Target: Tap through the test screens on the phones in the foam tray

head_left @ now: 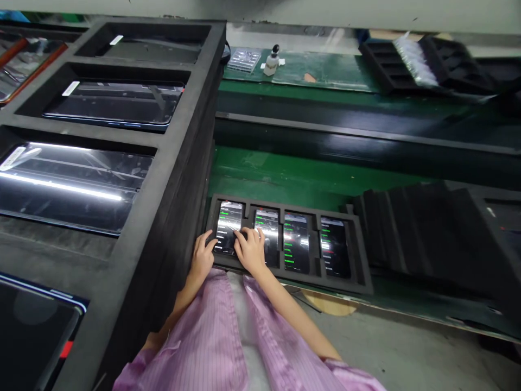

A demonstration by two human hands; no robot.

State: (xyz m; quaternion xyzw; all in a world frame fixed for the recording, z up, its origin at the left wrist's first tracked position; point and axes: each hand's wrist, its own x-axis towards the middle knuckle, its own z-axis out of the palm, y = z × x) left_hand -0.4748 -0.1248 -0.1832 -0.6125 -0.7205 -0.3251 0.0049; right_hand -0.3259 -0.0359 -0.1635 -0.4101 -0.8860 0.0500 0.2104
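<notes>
A black foam tray (362, 255) lies on the green bench with several smartphones in its slots, their screens lit with lines of text, many of them green. My left hand (202, 258) rests at the tray's left edge, thumb and forefinger apart by the side of the leftmost smartphone (228, 220). My right hand (251, 251) reaches over the gap between that phone and the second smartphone (268, 217), its fingers spread and its thumb side near the leftmost screen. Whether a fingertip presses the glass I cannot tell. Neither hand lifts anything.
A tall stack of black foam trays (171, 190) rises at my left, large phones lying in its top one. More black trays (411, 228) stand at the right. Behind a dark rail (325, 127), a small bottle (271, 61) and tilted trays (451, 62) sit on the green surface.
</notes>
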